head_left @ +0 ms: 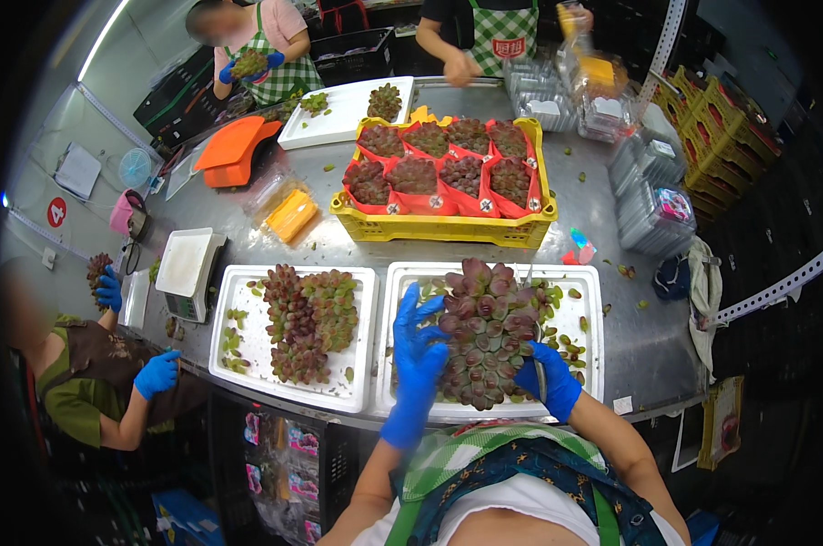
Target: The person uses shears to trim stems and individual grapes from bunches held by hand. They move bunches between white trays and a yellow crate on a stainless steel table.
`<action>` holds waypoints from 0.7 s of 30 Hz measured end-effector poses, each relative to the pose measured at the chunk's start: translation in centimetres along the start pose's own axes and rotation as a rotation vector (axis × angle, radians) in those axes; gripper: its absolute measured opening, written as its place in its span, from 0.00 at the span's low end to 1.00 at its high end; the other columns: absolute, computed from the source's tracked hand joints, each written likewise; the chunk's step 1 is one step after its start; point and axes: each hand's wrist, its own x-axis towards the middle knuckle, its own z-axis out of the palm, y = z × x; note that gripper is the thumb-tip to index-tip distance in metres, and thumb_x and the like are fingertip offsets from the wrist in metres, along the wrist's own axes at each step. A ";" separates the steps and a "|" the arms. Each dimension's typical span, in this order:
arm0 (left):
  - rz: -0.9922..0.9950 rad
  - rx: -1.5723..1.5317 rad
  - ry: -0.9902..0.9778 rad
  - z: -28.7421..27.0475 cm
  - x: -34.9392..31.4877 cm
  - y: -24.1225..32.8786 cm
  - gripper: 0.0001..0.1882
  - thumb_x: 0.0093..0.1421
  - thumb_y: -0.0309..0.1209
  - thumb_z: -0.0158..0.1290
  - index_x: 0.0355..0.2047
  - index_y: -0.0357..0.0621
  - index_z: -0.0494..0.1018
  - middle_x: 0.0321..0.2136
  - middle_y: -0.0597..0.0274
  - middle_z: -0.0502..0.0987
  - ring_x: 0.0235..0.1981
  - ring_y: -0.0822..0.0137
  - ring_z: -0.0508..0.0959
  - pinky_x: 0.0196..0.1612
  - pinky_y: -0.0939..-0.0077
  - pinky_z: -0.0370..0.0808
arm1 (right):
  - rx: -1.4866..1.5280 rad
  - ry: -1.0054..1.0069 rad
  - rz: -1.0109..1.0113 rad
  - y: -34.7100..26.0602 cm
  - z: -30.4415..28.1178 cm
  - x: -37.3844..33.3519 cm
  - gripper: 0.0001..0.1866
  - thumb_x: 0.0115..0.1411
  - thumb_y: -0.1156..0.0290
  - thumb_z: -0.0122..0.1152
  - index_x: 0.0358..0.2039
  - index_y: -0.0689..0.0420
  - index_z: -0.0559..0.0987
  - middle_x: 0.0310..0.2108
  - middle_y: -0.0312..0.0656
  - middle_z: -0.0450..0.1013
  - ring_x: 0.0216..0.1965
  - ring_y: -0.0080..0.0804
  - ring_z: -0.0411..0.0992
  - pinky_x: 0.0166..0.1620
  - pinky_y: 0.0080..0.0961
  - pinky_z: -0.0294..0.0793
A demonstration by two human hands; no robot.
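Observation:
A large bunch of dark red grapes (486, 341) is over the right white foam tray (597, 355); whether it rests there or is raised I cannot tell. My gloved left hand (418, 350) is at the bunch's left edge, fingers spread, their tips beside or touching the grapes. At the lower right of the bunch, my gloved right hand (555, 380) closes around a curved metal tool, apparently scissors (540, 371), mostly hidden by the glove. Loose grapes (570, 350) lie in the tray to the right of the bunch.
Another foam tray (368, 364) with grape bunches (309, 318) adjoins on the left, beside a scale (187, 273). Behind stands a yellow crate (443, 232) of red-wrapped bunches. Clear plastic boxes (652, 214) are stacked right. Co-workers' gloved hands (156, 373) are at left and across the table.

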 end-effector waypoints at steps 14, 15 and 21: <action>-0.611 -0.638 -0.070 -2.8 -4.9 -3.0 0.34 0.54 0.42 0.48 0.58 0.44 0.51 0.52 0.57 0.63 0.52 0.61 0.65 0.53 0.66 0.64 | -1.198 -0.119 -0.208 -3.9 6.9 -1.3 0.37 0.49 0.68 0.62 0.58 0.58 0.57 0.54 0.45 0.60 0.54 0.28 0.58 0.56 0.25 0.55; -0.620 -0.662 -0.080 -2.9 -5.0 -3.1 0.35 0.53 0.42 0.48 0.58 0.44 0.51 0.51 0.57 0.63 0.51 0.61 0.66 0.52 0.66 0.65 | -1.290 -0.130 -0.218 -4.2 7.5 -1.6 0.37 0.49 0.68 0.62 0.58 0.57 0.57 0.54 0.46 0.60 0.54 0.29 0.58 0.56 0.26 0.56; -0.437 -0.610 -0.093 -1.9 -3.1 -2.4 0.32 0.51 0.36 0.51 0.54 0.44 0.54 0.48 0.57 0.65 0.49 0.61 0.67 0.50 0.67 0.68 | -1.330 -0.105 -0.275 -6.0 6.9 -3.2 0.36 0.49 0.69 0.62 0.58 0.55 0.57 0.50 0.45 0.64 0.51 0.30 0.63 0.54 0.27 0.60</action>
